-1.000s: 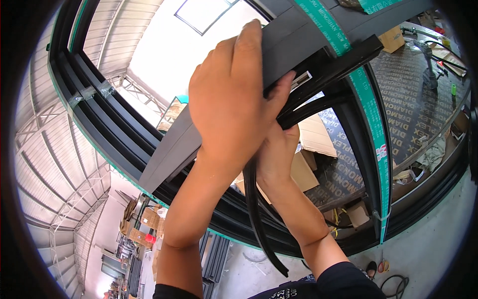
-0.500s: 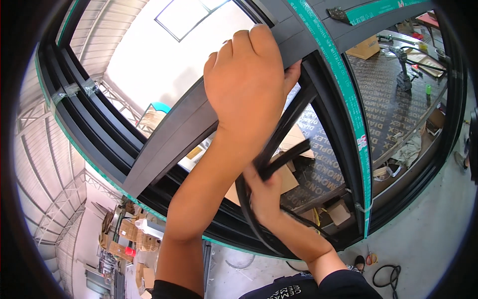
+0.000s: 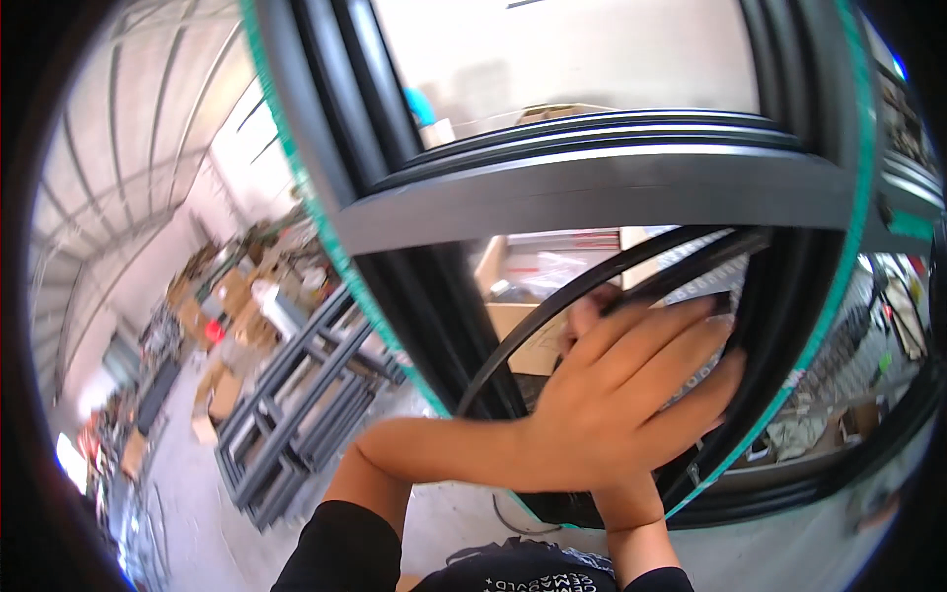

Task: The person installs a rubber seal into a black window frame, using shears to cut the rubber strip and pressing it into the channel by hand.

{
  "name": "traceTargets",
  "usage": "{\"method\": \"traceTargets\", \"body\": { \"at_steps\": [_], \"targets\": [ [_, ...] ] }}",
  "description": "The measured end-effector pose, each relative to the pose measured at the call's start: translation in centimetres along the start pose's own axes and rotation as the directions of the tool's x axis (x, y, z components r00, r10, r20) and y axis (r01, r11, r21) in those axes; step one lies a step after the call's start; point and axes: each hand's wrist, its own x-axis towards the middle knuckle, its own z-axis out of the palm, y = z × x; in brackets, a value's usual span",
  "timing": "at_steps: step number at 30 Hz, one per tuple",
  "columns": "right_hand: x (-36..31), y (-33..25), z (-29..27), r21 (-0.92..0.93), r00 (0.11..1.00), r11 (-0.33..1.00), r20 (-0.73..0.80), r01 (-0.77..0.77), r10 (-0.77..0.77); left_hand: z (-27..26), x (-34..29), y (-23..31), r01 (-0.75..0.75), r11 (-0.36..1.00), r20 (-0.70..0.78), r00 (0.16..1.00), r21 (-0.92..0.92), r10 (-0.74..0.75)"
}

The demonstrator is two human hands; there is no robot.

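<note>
Left hand (image 3: 617, 395) spread flat over the rubber seal (image 3: 552, 316); right hand (image 3: 592, 326), mostly hidden, seemingly pinches it.

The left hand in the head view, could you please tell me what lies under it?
Under the left hand only a fingertip of the right hand shows, touching the black rubber strip beside the dark window frame. The right palm and its grip are covered.

The left hand (image 3: 617, 400) came down off the grey crossbar (image 3: 592, 192), which it had gripped from above, and lay flat low in the dark window frame (image 3: 434, 306), covering the right hand (image 3: 584, 318). The black rubber gasket strip (image 3: 552, 316) then arced above the fingers instead of hanging below.
</note>
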Motion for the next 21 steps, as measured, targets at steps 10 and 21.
{"method": "traceTargets", "body": {
  "at_steps": [10, 21],
  "targets": [
    [-0.7, 1.8, 6.0, -0.028, 0.987, 0.996, 0.138, 0.086, -0.081, -12.3, -13.7, -9.4, 0.369, 0.687, -0.144, 0.921, 0.626, -0.363],
    [-2.1, 6.5, 10.6, -0.06, 0.973, 0.995, 0.22, 0.084, -0.069, -17.3, -13.2, -13.8, 0.475, 0.768, -0.111, 0.872, 0.43, -0.478]
  ]
}}
